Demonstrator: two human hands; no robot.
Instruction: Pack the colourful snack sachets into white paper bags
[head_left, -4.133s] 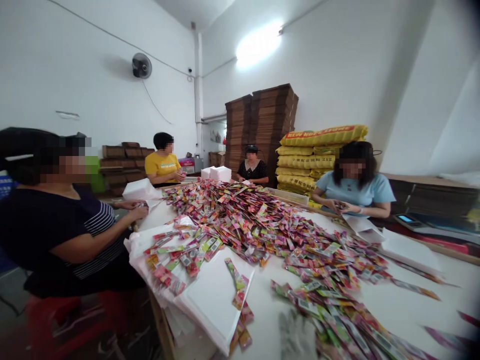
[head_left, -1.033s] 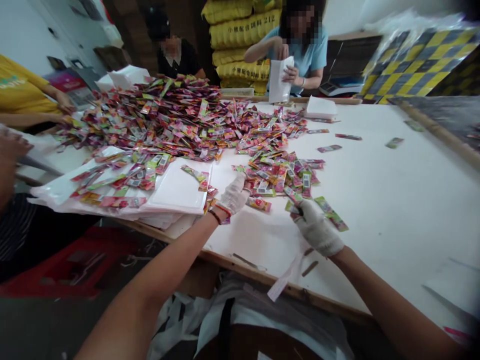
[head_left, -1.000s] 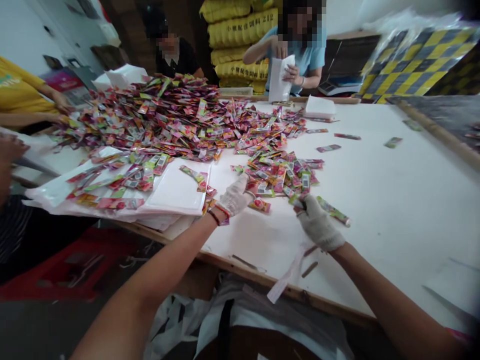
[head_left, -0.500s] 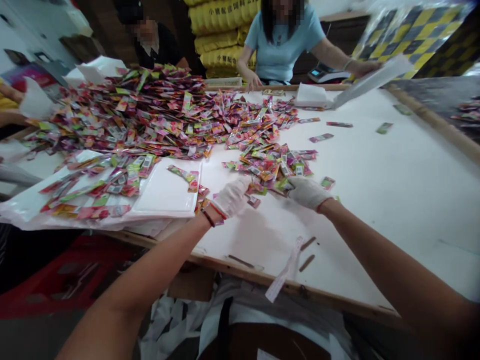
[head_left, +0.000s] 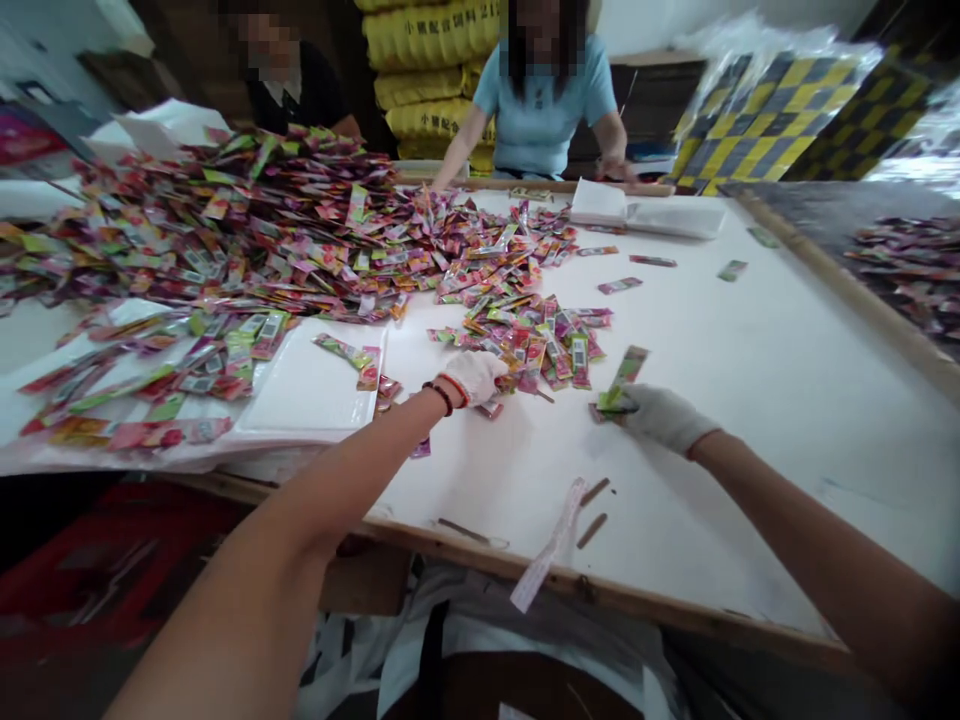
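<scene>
My left hand (head_left: 478, 378), in a white glove, is at the near edge of a small heap of colourful sachets (head_left: 551, 345). Its fingers are pressed together on a pink and orange sachet (head_left: 507, 380) there. To the right, apart from the heap, my gloved right hand (head_left: 664, 415) pinches a green sachet (head_left: 628, 372), which tilts up from the tabletop. Another sachet lies partly under those fingertips. Both thumbs are hard to make out.
A large mound of sachets (head_left: 285, 220) covers the back left of the white table (head_left: 750, 400). A white foam tray (head_left: 307, 390) with sachets is at left. Paper strip (head_left: 551, 545) and brown sticks (head_left: 592, 531) lie near the front edge. Two people are across the table.
My right hand has moved right, away from the heap, bringing a green sachet. My left hand stays at the heap. The person opposite has lowered the white sheet onto the table.
</scene>
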